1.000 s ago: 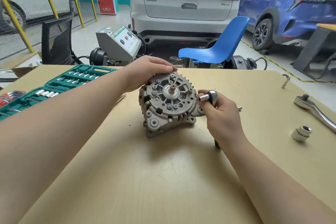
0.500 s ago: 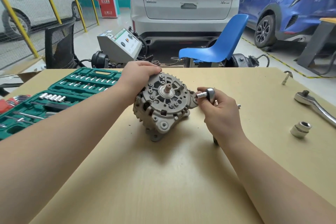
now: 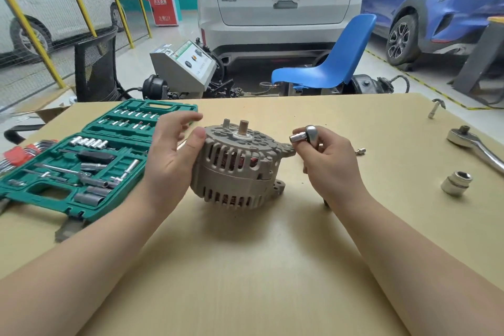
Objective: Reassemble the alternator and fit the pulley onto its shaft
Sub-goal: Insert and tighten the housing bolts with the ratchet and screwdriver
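The grey alternator [image 3: 237,163] stands on the tan table [image 3: 245,267] with its bare shaft [image 3: 242,126] pointing up. My left hand [image 3: 170,155] is at its left side, thumb against the housing and fingers spread loosely above it. My right hand [image 3: 327,161] grips a small chrome ratchet [image 3: 305,136] with a socket on its head, held just right of the alternator's mounting ear. No pulley sits on the shaft.
A green socket case [image 3: 81,161] lies open at the left. On the right are a large ratchet wrench [image 3: 477,147], a big loose socket [image 3: 456,183], a small bolt [image 3: 360,150] and a hooked part [image 3: 435,107]. A blue chair [image 3: 327,68] stands behind the table.
The alternator was tipped from face-toward-me to upright with the shaft pointing up. My left hand slid from its top to its left side and loosened. My right hand kept the ratchet.
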### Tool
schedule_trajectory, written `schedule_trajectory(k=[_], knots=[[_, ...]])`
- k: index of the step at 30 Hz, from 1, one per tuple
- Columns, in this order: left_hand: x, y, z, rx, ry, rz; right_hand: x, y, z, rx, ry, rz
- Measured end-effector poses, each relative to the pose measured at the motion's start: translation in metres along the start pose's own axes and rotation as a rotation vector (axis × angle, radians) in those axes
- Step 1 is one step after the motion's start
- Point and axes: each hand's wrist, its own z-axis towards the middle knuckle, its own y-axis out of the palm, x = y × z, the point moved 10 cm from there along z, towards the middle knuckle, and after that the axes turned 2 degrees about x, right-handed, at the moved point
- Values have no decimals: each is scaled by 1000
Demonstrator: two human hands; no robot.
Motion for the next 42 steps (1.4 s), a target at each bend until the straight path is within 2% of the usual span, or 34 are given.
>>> schedule_trajectory(k=[4, 6, 14, 17, 23, 26, 30, 34, 42], knots=[[-7, 28, -8, -86, -103, -236, -6, 7, -6, -43, -40, -8], [-8, 33, -13, -62, -136, -291, -7, 11, -6, -65, -63, -51], [14, 40, -33, 126, -88, -174, -10, 4, 8, -111, -52, -201], [13, 45, -33, 104, -93, -202, -36, -11, 17, -80, -91, -292], [6, 41, -27, 14, -97, -244, -126, 40, 37, -498, -102, -301], [9, 36, -27, -22, -92, -233, -152, 58, 41, -543, -189, -329], [13, 29, -30, -78, -42, -276, -146, 80, 26, -648, -300, -529], [22, 29, -33, -73, 54, -206, -138, 84, 16, -661, -371, -567], [23, 29, -33, -62, 95, -193, -142, 82, 13, -622, -450, -505]])
